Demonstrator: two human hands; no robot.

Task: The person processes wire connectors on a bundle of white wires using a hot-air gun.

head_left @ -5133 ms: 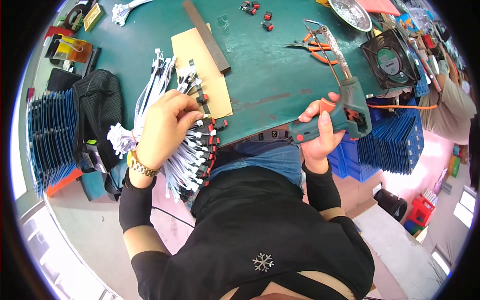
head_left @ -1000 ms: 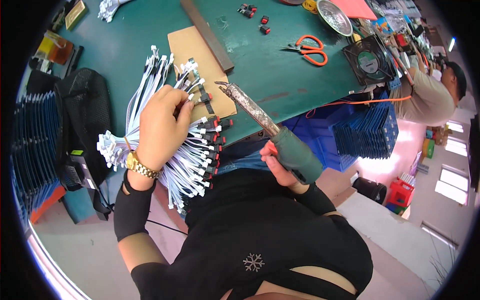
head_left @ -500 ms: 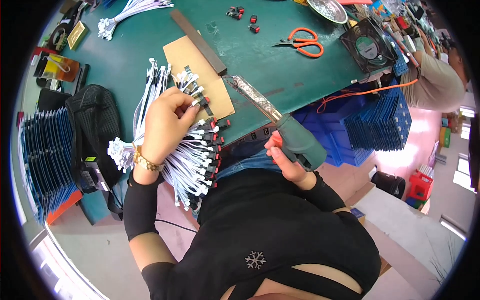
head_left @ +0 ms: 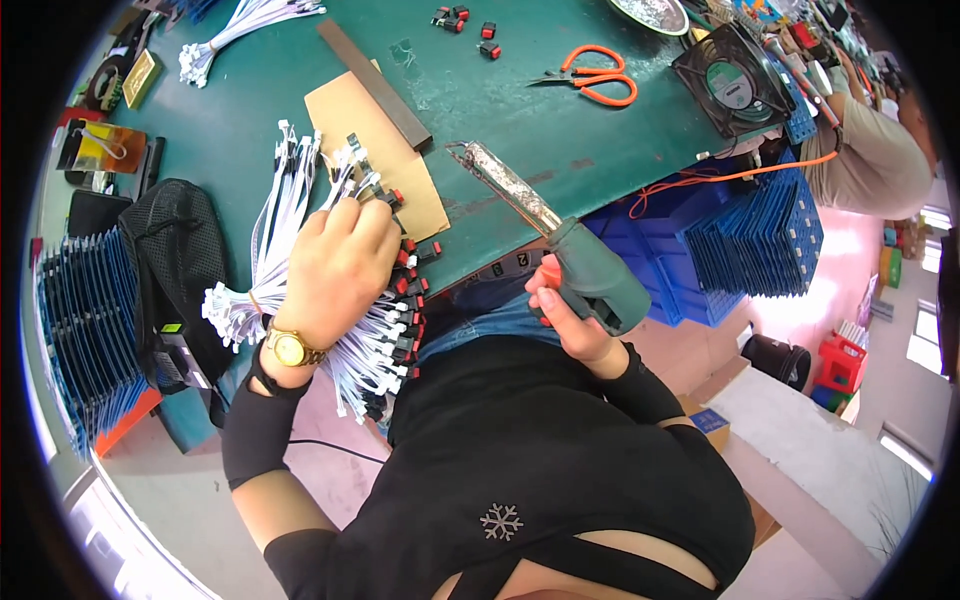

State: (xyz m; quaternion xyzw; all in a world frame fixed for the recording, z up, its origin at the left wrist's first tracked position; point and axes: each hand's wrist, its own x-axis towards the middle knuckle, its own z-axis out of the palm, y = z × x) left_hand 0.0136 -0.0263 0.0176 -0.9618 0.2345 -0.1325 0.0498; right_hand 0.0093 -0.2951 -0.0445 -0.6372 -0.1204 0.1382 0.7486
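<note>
My left hand (head_left: 340,265), back upward and fingers curled, rests over a bundle of white wires (head_left: 365,365). Its fingertips are tucked out of sight, so whatever they grip is hidden. Small black-and-red rocker switches (head_left: 408,320) line the bundle's right side, and white plugs (head_left: 235,312) gather at its left. More wires (head_left: 280,190) stretch away beyond the hand, beside a brown cardboard sheet (head_left: 425,195). My right hand (head_left: 572,322) is wrapped round the handle of a green heat gun (head_left: 598,275). The gun's long metal barrel points up and left over the table edge.
A dark bar (head_left: 375,85) lies across the cardboard. Orange-handled scissors (head_left: 600,75), loose switches (head_left: 488,48) and a black fan (head_left: 732,82) are farther off on the green table (head_left: 520,110). A black mesh bag (head_left: 180,250) sits left; blue crates (head_left: 655,265) stand below right.
My left hand has rolled from a pinch at a white plug to knuckles-up over the wires. The heat gun stays nearly still in my right hand. The whole view has shifted slightly.
</note>
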